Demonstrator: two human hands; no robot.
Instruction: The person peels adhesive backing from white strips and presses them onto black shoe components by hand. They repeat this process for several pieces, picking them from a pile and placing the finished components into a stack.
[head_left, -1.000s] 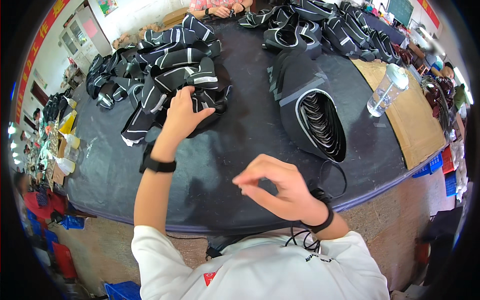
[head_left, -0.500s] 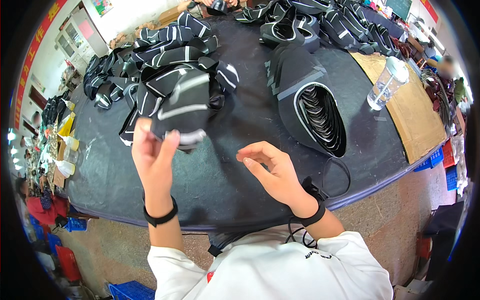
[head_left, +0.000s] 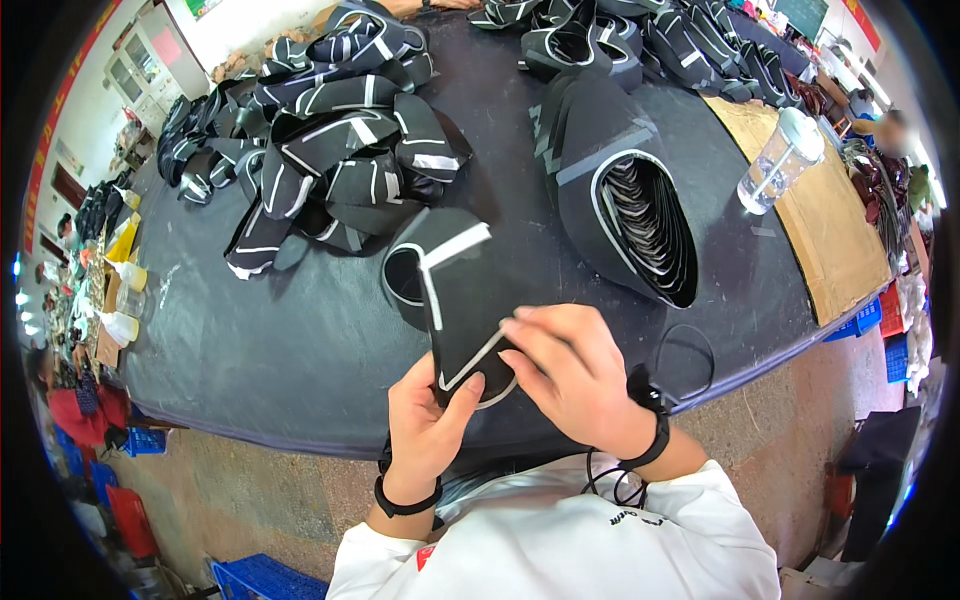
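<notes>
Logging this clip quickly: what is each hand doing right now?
Left hand: closed on the black sleeve, thumb on top.
Right hand: closed on the same sleeve's lower end.

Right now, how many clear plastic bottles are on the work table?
1. A clear plastic bottle with a white cap stands on the brown board at the table's far right, away from both hands; black pieces piled across the table could hide others.

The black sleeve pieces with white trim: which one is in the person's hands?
The black tube-shaped sleeve with white edging nearest the table edge: left hand and right hand grip its lower end; the others lie untouched in piles.
</notes>
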